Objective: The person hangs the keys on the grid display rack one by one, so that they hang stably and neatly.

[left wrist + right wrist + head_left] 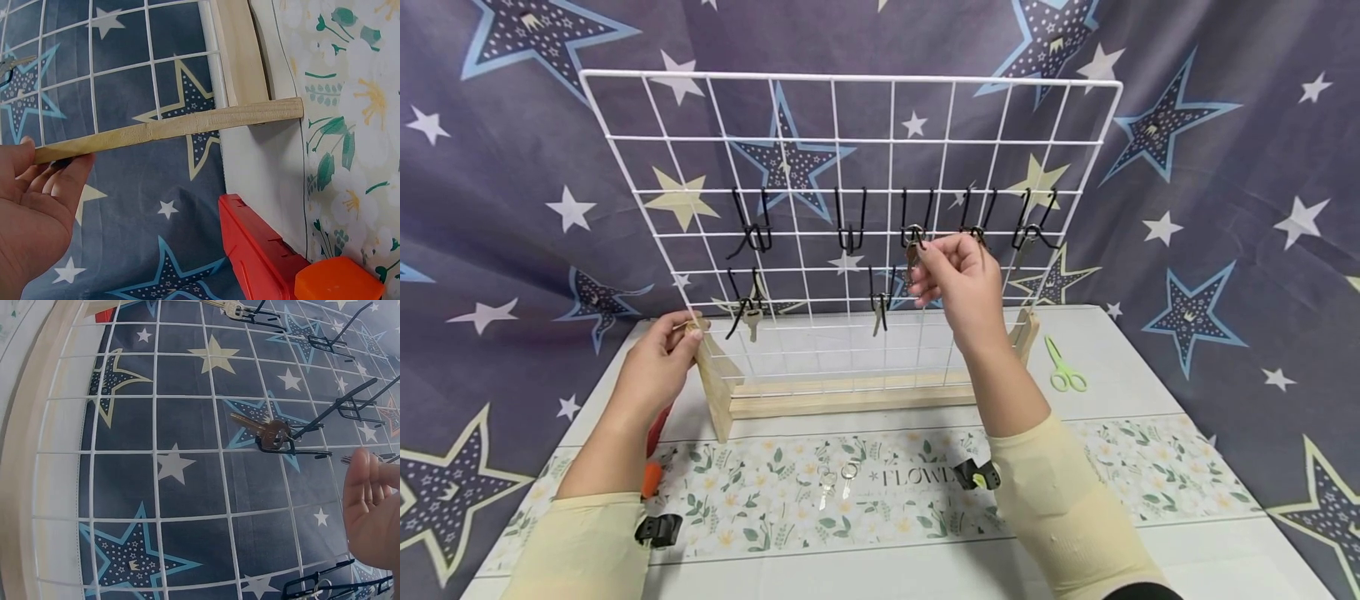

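Cream sleeves [1052,492] nearest, a black device [976,475] strapped at the right cuff. Beyond, a floral band [737,508] crosses the white tabletop [1112,367] from left edge to right; dark lettering [917,477] on it reads "FLOW", the rest blocked by the device. Smaller line beneath: too faint to read. Two loose keys [847,488] with rings lie left of the lettering. Toward the tabletop's left edge, an orange piece [337,280] beside a red plastic one [256,247]; cannot tell whether either is a container.

Wooden stand [850,402] behind the band. Left hand [655,371] pinches the top of its left upright, thumb one side, fingers the other. Green scissors [1063,371] toward the tabletop's right edge.

White wire grid [850,78] rises from the stand, black hooks [850,242] in two rows, several bearing keys. Right hand [962,287] pinches a key [913,254] at the upper row's middle hook. Farthest: star-printed curtain [1225,208].
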Tool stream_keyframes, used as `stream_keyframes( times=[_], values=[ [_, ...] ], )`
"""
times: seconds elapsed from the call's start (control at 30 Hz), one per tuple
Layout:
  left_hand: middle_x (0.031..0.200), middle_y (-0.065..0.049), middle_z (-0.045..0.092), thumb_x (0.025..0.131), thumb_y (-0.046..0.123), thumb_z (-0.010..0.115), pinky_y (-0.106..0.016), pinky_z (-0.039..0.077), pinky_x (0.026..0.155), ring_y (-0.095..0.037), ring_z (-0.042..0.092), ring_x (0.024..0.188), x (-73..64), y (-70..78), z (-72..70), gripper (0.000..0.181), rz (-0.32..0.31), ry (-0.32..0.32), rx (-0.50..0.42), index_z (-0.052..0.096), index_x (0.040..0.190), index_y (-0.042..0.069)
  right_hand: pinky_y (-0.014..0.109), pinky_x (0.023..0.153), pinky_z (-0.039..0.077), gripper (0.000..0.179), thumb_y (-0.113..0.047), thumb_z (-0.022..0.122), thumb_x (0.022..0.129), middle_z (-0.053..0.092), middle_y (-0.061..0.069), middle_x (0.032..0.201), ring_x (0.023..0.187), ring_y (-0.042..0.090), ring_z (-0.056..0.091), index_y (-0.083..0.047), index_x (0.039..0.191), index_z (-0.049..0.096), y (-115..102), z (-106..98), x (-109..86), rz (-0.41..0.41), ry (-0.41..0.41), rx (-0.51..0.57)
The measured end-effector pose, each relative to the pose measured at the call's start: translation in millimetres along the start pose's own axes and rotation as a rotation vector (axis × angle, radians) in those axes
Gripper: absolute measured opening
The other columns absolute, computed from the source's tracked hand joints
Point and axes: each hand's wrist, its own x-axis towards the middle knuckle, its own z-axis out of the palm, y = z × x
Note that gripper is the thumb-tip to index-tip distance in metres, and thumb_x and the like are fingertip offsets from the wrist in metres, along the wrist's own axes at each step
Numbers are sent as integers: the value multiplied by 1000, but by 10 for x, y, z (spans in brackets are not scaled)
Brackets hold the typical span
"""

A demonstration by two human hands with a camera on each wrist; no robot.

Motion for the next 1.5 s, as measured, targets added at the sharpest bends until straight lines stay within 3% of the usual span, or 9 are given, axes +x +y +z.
stream_keyframes(
  times=[0.3, 0.5, 0.7, 0.8, 0.9, 1.0, 1.13, 1.27, 1.5],
  values=[
    [147, -13, 50, 106, 40, 38, -46, 49, 104, -32, 49, 133, -7, -13, 5, 53, 4, 9, 2, 37, 149, 9, 33, 49, 60, 19, -23, 66, 96, 62, 12, 70, 56, 22, 63, -6, 92, 59, 15, -51, -181, -33, -87, -129],
    [148, -13, 49, 106, 41, 37, -46, 49, 104, -32, 49, 133, -3, -14, 3, 55, -5, 4, -1, 34, 150, 9, 32, 49, 58, 16, -19, 64, 97, 60, 15, 72, 58, 27, 61, -4, 93, 58, 22, -91, -352, -69, -188, -103],
    [148, -13, 49, 106, 40, 37, -46, 49, 104, -32, 49, 133, 3, -19, 3, 55, -7, 3, 0, 34, 151, 9, 32, 47, 55, 8, -8, 60, 97, 61, 15, 70, 56, 31, 58, -1, 93, 58, 58, -140, -476, -109, -392, -94],
    [147, -13, 49, 106, 40, 38, -46, 49, 104, -32, 49, 132, 2, -20, 6, 54, -7, 6, -5, 35, 150, 9, 32, 50, 56, 5, -7, 59, 97, 62, 13, 72, 58, 28, 58, -2, 94, 60, 102, -167, -515, -47, -563, -176],
    [146, -13, 50, 106, 39, 38, -45, 49, 104, -32, 50, 132, 1, -18, 6, 53, -2, 7, -7, 36, 149, 8, 34, 56, 59, 6, -13, 61, 97, 63, 11, 76, 64, 27, 61, -8, 96, 63, 157, -174, -553, 74, -730, -302],
    [146, -13, 51, 106, 40, 38, -46, 49, 104, -32, 50, 132, 1, -15, 4, 53, -1, 10, 2, 37, 149, 9, 34, 60, 60, 7, -23, 63, 97, 65, 9, 79, 69, 26, 64, -15, 96, 65, 247, -150, -591, 184, -836, -442],
    [146, -13, 51, 106, 40, 38, -45, 49, 104, -32, 50, 132, 5, -7, 5, 52, 3, 8, 3, 37, 148, 9, 30, 62, 59, 9, -29, 63, 97, 65, 0, 79, 71, 22, 66, -21, 96, 64, 421, -97, -655, 238, -906, -594],
    [146, -13, 51, 106, 39, 38, -45, 49, 104, -32, 50, 132, 8, -5, 9, 53, 8, 3, 1, 37, 148, 8, 28, 61, 58, 6, -29, 62, 98, 66, -8, 79, 69, 14, 65, -24, 96, 63, 587, -59, -725, 263, -949, -665],
    [147, -12, 50, 106, 40, 38, -47, 48, 105, -32, 49, 133, 1, -5, 2, 53, -6, 4, 4, 36, 149, 11, 25, 60, 56, 7, -30, 62, 97, 67, -2, 81, 70, 17, 67, -24, 93, 63, 792, 36, -829, 301, -1019, -745]
  ],
)
